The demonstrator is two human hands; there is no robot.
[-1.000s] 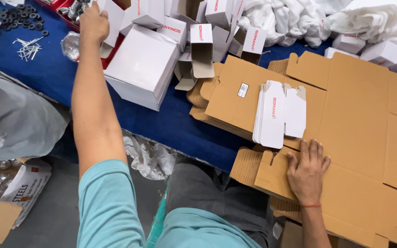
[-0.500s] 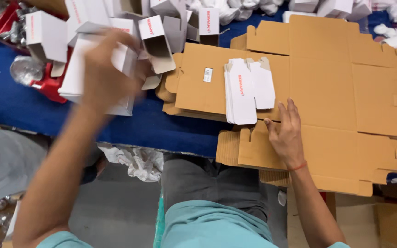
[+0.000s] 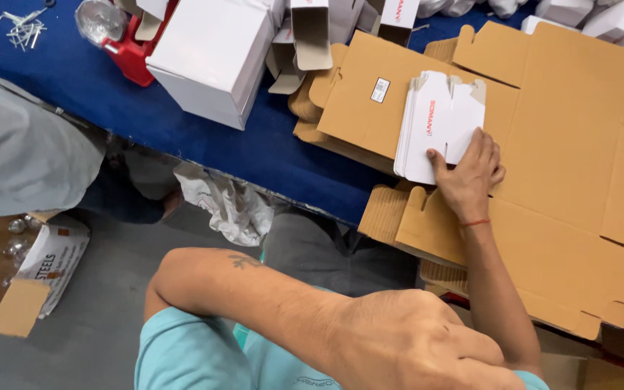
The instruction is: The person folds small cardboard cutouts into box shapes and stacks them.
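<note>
My right hand (image 3: pixel 469 175) presses flat, holding nothing, on white flat cartons (image 3: pixel 438 123); left hand (image 3: pixel 417 343) loosely fisted, empty

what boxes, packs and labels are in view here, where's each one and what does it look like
Stack of flat white folding cartons: on the brown cardboard, under the right hand; red print.
Small white sticker label: on the flat brown corrugated sheet, left of the stack.
Big assembled white box: on the blue table.
White printed bag: on the floor, lower left.
</note>
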